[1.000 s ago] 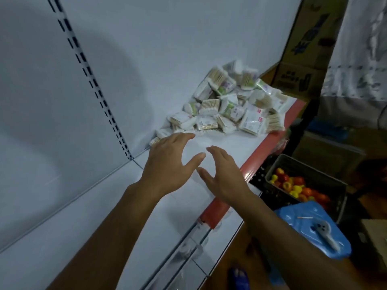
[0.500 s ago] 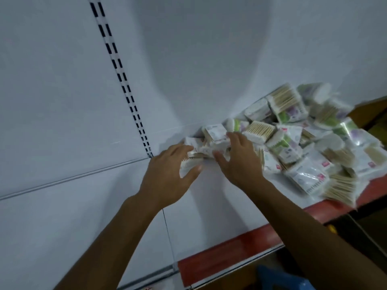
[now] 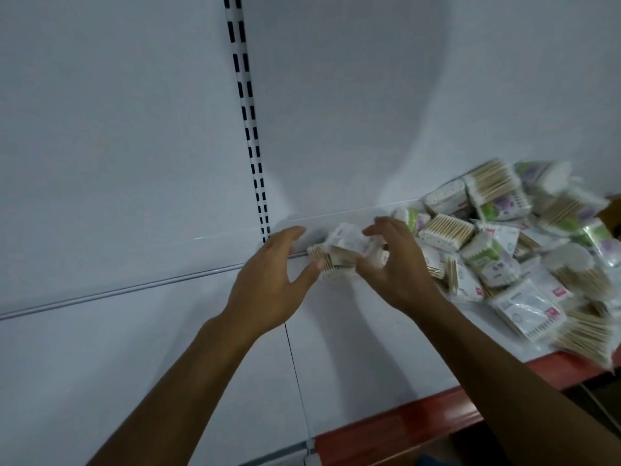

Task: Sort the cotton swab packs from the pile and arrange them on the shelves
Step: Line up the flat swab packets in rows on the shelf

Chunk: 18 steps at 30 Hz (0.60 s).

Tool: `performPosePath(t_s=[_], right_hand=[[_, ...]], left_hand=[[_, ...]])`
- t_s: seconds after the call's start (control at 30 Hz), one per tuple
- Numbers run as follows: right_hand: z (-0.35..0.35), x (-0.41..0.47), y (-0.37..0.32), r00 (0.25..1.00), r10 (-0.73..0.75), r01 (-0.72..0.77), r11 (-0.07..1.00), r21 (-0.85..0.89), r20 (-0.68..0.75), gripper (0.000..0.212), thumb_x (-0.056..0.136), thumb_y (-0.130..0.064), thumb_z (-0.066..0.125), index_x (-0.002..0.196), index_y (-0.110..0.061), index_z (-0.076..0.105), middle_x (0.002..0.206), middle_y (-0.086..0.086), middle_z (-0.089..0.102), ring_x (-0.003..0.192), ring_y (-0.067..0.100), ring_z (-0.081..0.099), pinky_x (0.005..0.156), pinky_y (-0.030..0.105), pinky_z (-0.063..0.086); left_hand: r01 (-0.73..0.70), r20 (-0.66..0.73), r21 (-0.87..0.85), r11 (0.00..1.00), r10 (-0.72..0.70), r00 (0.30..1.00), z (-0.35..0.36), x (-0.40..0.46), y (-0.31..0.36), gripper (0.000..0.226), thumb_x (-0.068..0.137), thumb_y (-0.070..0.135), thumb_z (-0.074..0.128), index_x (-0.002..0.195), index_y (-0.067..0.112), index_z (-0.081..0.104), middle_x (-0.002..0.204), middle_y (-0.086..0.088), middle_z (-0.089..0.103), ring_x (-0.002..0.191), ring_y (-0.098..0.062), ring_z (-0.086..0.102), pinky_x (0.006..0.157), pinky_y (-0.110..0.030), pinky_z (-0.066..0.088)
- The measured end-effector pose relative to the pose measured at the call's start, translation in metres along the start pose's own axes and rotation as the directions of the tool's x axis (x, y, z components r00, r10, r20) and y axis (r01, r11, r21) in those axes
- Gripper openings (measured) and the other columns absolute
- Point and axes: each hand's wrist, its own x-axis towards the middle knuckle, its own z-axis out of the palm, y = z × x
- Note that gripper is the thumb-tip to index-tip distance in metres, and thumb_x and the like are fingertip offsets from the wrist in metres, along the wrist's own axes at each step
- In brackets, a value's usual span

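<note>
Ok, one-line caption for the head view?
Both hands gather swab packs at the pile's left edge on the shelf.

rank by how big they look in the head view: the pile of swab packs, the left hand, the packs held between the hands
1. pile of cotton swab packs
2. left hand, though it is nearer the camera
3. held packs, partly hidden by the hands
</note>
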Motion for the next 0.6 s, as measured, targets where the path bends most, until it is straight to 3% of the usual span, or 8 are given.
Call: performPosePath(t_s=[0.07,0.13,0.23,0.3,0.43,0.53,0.6], right_hand=[[-0.010,-0.006,-0.010,0.982,-0.168,0.163,0.985,0.062,0.087,0.048,0.072,-0.042,0.063,0.113,-0.017,0.061,0.137,0.003,0.049,0.126,0.016,0.048,0.098,0.028,0.043],[-0.020,-0.009,-0.018,0.951,-0.277,0.261,0.957,0.124,0.137,0.045,0.073,-0.036,0.063,0.113,-0.017,0.062,0.139,0.001,0.048,0.130,0.009,0.045,0.102,0.016,0.037],[-0.028,-0.014,-0.027,0.927,-0.349,0.319,0.926,0.204,0.136,0.045,0.073,-0.030,0.062,0.115,-0.013,0.060,0.142,-0.001,0.045,0.133,0.005,0.041,0.103,0.010,0.033],[-0.031,-0.014,-0.022,0.922,-0.369,0.333,0.911,0.243,0.118,0.047,0.076,-0.030,0.061,0.119,-0.011,0.058,0.141,-0.008,0.043,0.137,0.009,0.038,0.106,0.015,0.034],[-0.035,-0.013,0.012,0.973,-0.206,0.183,0.964,0.195,0.101,0.059,0.079,-0.036,0.058,0.133,-0.013,0.049,0.143,-0.003,0.044,0.135,0.016,0.042,0.104,0.029,0.037],[-0.030,-0.006,0.037,0.997,-0.002,0.011,0.993,-0.115,0.084,0.052,0.083,-0.035,0.066,0.128,-0.015,0.049,0.130,0.001,0.051,0.120,0.023,0.048,0.092,0.029,0.038],[-0.020,-0.005,0.049,0.991,0.073,-0.037,0.957,-0.287,0.113,0.056,0.084,-0.039,0.070,0.130,-0.014,0.049,0.131,0.005,0.052,0.120,0.025,0.047,0.095,0.035,0.040]], left_hand=[[0.082,-0.001,-0.081,0.993,-0.083,0.997,0.001,0.007,0.007,0.071,0.087,0.061,0.046,0.150,0.029,0.031,0.151,0.008,0.041,0.124,-0.015,0.053,0.102,-0.042,0.047],[0.218,0.072,-0.248,0.944,-0.206,0.976,0.002,0.017,0.013,0.060,0.097,0.052,0.044,0.151,0.031,0.028,0.147,0.005,0.046,0.117,-0.018,0.059,0.096,-0.041,0.051],[0.402,0.241,-0.455,0.795,-0.325,0.915,0.007,0.022,0.021,0.036,0.101,0.033,0.049,0.137,0.027,0.052,0.104,0.000,0.071,0.083,-0.015,0.066,0.066,-0.030,0.049],[0.412,0.275,-0.455,0.790,-0.315,0.908,0.014,0.023,0.023,0.025,0.100,0.022,0.054,0.123,0.022,0.065,0.087,0.001,0.075,0.072,-0.014,0.067,0.060,-0.029,0.049],[0.371,0.182,-0.579,0.726,-0.329,0.927,0.028,0.022,0.026,0.020,0.097,0.013,0.058,0.114,0.017,0.069,0.085,-0.001,0.077,0.072,-0.015,0.070,0.063,-0.028,0.055],[0.330,0.102,-0.671,0.664,-0.358,0.928,0.031,0.022,0.023,0.016,0.092,0.009,0.065,0.106,0.015,0.070,0.091,-0.002,0.077,0.077,-0.014,0.072,0.066,-0.026,0.057],[0.318,0.083,-0.731,0.604,-0.383,0.920,0.032,0.021,0.020,0.016,0.089,0.004,0.067,0.102,0.014,0.070,0.095,-0.004,0.076,0.083,-0.014,0.074,0.067,-0.021,0.056]])
